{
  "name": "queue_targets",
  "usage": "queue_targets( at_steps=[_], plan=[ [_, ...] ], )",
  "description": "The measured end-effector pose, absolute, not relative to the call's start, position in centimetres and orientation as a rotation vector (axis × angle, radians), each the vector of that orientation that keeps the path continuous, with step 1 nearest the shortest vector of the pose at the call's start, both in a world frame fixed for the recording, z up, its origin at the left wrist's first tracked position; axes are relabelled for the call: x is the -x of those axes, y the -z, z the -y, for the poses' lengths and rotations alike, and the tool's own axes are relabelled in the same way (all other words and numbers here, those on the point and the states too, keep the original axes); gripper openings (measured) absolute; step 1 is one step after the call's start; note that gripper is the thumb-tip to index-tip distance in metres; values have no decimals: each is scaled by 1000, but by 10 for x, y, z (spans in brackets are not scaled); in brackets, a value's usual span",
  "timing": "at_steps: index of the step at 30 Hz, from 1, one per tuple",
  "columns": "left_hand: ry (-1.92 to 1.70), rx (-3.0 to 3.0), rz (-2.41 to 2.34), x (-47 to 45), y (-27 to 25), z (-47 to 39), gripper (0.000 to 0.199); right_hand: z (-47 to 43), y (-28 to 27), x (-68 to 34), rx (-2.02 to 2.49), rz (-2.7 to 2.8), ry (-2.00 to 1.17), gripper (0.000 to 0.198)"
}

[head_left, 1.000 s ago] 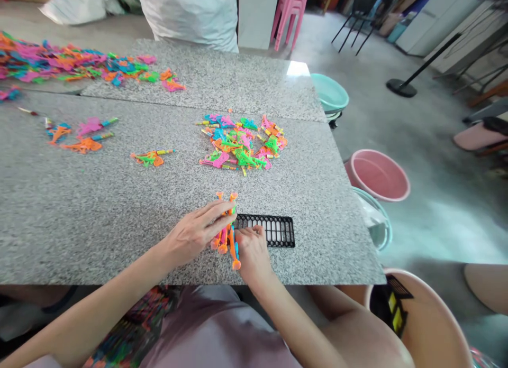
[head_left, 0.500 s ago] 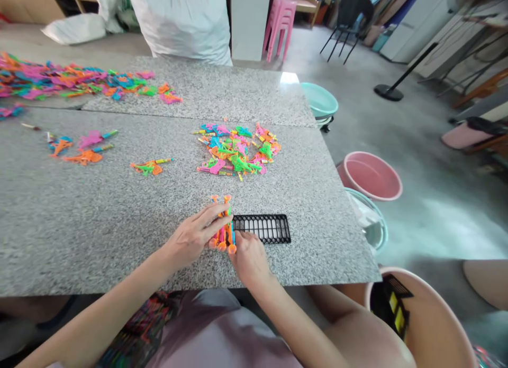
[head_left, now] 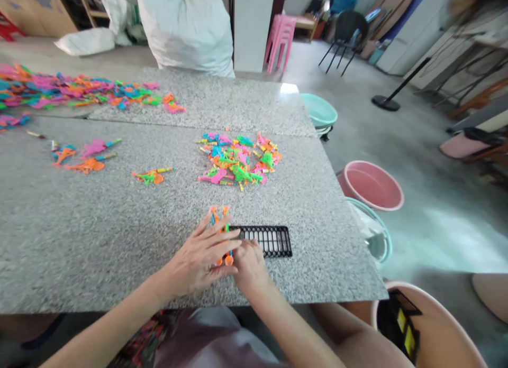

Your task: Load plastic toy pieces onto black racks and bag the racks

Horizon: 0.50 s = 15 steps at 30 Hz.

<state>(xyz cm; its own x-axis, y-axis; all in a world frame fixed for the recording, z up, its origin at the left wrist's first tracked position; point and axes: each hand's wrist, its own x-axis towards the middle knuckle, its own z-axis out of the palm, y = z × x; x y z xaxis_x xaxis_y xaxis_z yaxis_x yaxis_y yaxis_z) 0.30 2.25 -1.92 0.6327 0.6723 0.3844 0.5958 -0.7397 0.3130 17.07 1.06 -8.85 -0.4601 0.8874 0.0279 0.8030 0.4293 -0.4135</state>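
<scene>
Resting my spread left hand (head_left: 200, 257) over orange-ended pieces (head_left: 229, 260), right hand (head_left: 251, 266) curled at the black rack (head_left: 270, 240), grip unclear: press evenly!

Left hand (head_left: 204, 254) spread, palm down; right hand (head_left: 250, 265) curled beside it.

On the table (head_left: 99, 230), a rack (head_left: 268, 241) was laid near the front edge. At its left end, pieces (head_left: 229, 260) were partly covered by the left hand (head_left: 196, 260), the right hand (head_left: 250, 265) placed beside them. Behind, a cluster (head_left: 240, 172) was spread; far left, a heap (head_left: 67, 89). Basins (head_left: 350, 187) were ranged at right.
</scene>
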Motion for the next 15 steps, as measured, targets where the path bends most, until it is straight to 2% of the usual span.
queue_targets(
  at_steps=[3, 6, 8, 11, 15],
  plan=[
    [-842, -2745, -1058, -6, 31, -30, 28, -17, 96, -168, 1435, 2480, -528, 17],
    [-823, -2775, -1062, -2, 33, -34, 23, -51, 84, -181, 1215, 2643, -768, 20],
    [-796, -2792, -1086, 2, 29, -34, 27, -93, 68, -193, 1167, 2638, -828, 34],
    [-802, -2787, -1100, 2, 22, -34, 30, -164, 46, -194, 1507, 2402, -533, 53],
    [-823, -2749, -1161, 2, 23, -34, 17, -210, 43, -179, 1682, 2441, -408, 44]
  ],
)
